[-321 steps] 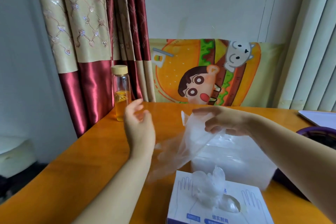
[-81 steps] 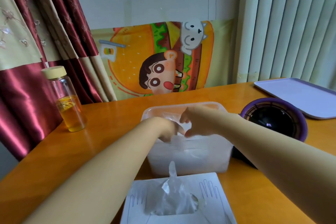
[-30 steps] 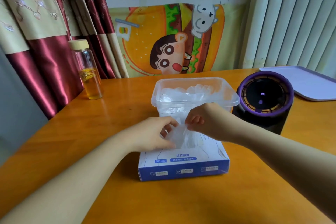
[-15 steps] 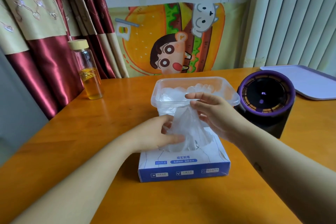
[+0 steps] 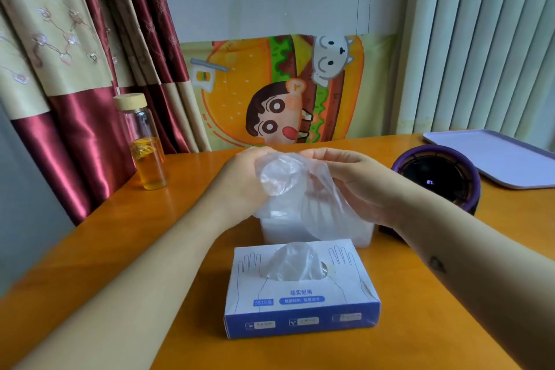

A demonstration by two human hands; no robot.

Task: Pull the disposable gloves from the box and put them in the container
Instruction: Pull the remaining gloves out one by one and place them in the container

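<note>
The orange wooden table (image 5: 99, 252) fills the lower view and carries everything I work with. On the far left hangs a red and cream curtain (image 5: 75, 75); on the far right, pale vertical blinds (image 5: 486, 39). Between them a cartoon burger poster (image 5: 240, 93) leans against the wall at the table's back edge. A lilac tray (image 5: 498, 159) lies flat at the right rear corner, and just in front of it stands a round purple device (image 5: 435, 177) with a dark top.

The box (image 5: 300, 306), white on top and blue along its front, sits nearest to me in the middle of the table. Directly behind it, very near it, stands the clear container (image 5: 279, 234); only its lower wall shows, since my hands and the film cover the rest. A glass bottle (image 5: 147, 156) with a cream cap and amber liquid stands well apart at the left, by the curtain.

I hold 1 glove (image 5: 288, 186) up above the container with both hands, free of the box. My left hand (image 5: 240, 183) has its fingers curled round the glove's bunched left edge. My right hand (image 5: 360, 186) pinches the top edge between fingers and thumb, while the loose film drapes down over my palm and in front of the container. A next glove (image 5: 292, 264) pokes up, crumpled, from the slot in the box.
</note>
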